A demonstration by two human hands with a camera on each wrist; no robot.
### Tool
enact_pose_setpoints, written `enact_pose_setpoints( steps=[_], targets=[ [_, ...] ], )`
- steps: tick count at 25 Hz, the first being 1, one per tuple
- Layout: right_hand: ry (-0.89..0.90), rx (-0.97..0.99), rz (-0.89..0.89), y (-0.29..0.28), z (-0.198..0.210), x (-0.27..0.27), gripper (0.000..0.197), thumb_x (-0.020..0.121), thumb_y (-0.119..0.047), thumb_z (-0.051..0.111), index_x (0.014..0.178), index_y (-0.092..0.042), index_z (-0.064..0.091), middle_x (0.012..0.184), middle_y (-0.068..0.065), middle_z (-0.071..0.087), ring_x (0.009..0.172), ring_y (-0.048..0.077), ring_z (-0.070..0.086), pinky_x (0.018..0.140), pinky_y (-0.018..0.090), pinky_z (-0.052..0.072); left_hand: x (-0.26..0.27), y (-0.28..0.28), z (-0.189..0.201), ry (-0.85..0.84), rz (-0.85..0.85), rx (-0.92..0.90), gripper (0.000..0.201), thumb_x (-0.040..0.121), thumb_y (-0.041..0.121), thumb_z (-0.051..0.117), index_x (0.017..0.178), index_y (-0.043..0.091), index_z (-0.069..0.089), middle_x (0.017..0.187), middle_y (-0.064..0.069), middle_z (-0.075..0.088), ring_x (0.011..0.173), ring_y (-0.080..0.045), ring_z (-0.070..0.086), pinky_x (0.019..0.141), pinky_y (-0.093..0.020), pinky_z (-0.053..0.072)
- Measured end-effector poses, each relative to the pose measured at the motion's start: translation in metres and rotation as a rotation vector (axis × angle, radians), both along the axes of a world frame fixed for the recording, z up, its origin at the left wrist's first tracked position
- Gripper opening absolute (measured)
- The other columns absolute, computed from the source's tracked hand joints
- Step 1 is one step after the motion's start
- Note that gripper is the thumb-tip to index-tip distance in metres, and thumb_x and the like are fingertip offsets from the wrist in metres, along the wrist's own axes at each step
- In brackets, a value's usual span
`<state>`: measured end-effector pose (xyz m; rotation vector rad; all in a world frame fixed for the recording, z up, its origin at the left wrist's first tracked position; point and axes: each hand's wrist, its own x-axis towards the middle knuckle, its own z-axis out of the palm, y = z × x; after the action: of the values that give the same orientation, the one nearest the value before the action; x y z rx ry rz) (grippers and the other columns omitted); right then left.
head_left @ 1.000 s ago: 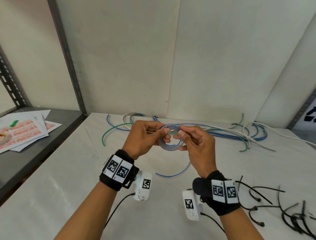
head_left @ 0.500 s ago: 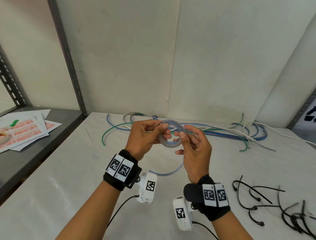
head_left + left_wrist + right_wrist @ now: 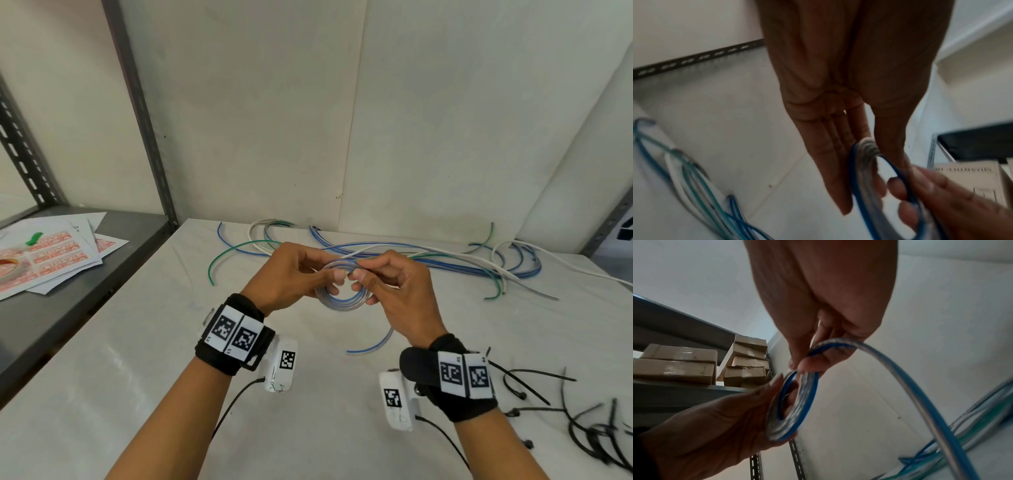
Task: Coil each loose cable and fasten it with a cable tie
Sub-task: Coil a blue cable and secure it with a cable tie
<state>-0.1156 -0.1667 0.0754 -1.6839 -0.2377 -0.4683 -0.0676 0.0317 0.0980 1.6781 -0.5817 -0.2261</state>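
A blue-and-clear cable coil (image 3: 342, 298) hangs in the air between both hands above the white table (image 3: 137, 377). My left hand (image 3: 294, 274) pinches the coil's left side; the same coil (image 3: 865, 162) shows between its thumb and fingers in the left wrist view. My right hand (image 3: 387, 281) pinches the coil's top right. In the right wrist view the cable (image 3: 830, 344) passes under the thumb, beside the coil (image 3: 797, 402). The cable's loose tail (image 3: 373, 346) trails down to the table. Black cable ties (image 3: 548, 401) lie at the right.
Loose blue, green and white cables (image 3: 445, 257) lie across the back of the table by the wall. A dark shelf (image 3: 85, 291) at the left carries printed sheets (image 3: 51, 257). Cardboard boxes (image 3: 694, 361) sit on shelving.
Both hands dropped slightly with the coil, and the right hand shifted right as it wound on more cable. The loose tail on the table is shorter and lies further right.
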Motion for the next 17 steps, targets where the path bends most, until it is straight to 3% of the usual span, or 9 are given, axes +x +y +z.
enact_pose_setpoints(
  steps=[3, 6, 9, 11, 14, 17],
  targets=[
    [0.03, -0.089, 0.071, -0.006, 0.004, -0.001, 0.008, 0.088, -0.005, 0.074, 0.09, -0.012, 0.07, 0.081, 0.007, 0.077, 0.074, 0.023, 0.075, 0.057, 0.03, 0.055, 0.001, 0.001, -0.001, -0.044, -0.024, 0.085, 0.011, 0.089, 0.015, 0.075, 0.094, 0.006, 0.077, 0.084, -0.017, 0.076, 0.076, -0.021, 0.072, 0.075, -0.037, 0.061],
    [0.018, -0.095, 0.06, -0.007, 0.007, -0.001, 0.006, 0.09, -0.005, 0.072, 0.092, -0.011, 0.071, 0.083, 0.007, 0.077, 0.076, 0.022, 0.075, 0.058, 0.029, 0.056, 0.001, -0.001, 0.0, -0.072, 0.036, 0.077, 0.014, 0.086, 0.015, 0.077, 0.096, 0.005, 0.079, 0.082, -0.016, 0.076, 0.076, -0.023, 0.073, 0.074, -0.036, 0.062],
    [-0.023, -0.052, 0.029, -0.003, 0.006, -0.002, 0.017, 0.097, -0.007, 0.062, 0.108, -0.015, 0.073, 0.097, 0.004, 0.077, 0.087, 0.02, 0.075, 0.06, 0.029, 0.058, 0.0, -0.005, 0.0, -0.063, 0.118, -0.04, 0.015, 0.087, 0.013, 0.076, 0.097, 0.003, 0.078, 0.082, -0.017, 0.076, 0.074, -0.023, 0.073, 0.074, -0.04, 0.062],
    [-0.045, 0.05, -0.007, 0.003, 0.005, -0.002, 0.021, 0.1, -0.008, 0.059, 0.114, -0.019, 0.071, 0.102, 0.004, 0.077, 0.09, 0.023, 0.075, 0.058, 0.029, 0.059, 0.001, -0.007, 0.001, -0.016, 0.154, -0.166, 0.016, 0.088, 0.008, 0.073, 0.1, -0.001, 0.076, 0.084, -0.019, 0.076, 0.074, -0.023, 0.073, 0.072, -0.039, 0.061],
    [-0.055, 0.295, -0.123, 0.015, 0.006, -0.003, 0.007, 0.099, -0.011, 0.06, 0.105, -0.012, 0.063, 0.094, 0.008, 0.078, 0.084, 0.027, 0.076, 0.051, 0.028, 0.056, -0.003, -0.017, 0.003, 0.031, 0.173, -0.284, 0.017, 0.09, 0.008, 0.071, 0.1, -0.005, 0.074, 0.084, -0.019, 0.075, 0.072, -0.022, 0.071, 0.074, -0.04, 0.062],
    [-0.084, 0.369, -0.15, 0.026, 0.005, -0.005, 0.015, 0.098, -0.01, 0.061, 0.111, -0.015, 0.066, 0.099, 0.005, 0.078, 0.09, 0.017, 0.074, 0.051, 0.027, 0.057, -0.005, -0.024, 0.003, 0.104, 0.209, -0.398, 0.02, 0.091, 0.011, 0.069, 0.1, -0.006, 0.073, 0.082, -0.016, 0.074, 0.072, -0.02, 0.071, 0.073, -0.038, 0.062]
  ],
)
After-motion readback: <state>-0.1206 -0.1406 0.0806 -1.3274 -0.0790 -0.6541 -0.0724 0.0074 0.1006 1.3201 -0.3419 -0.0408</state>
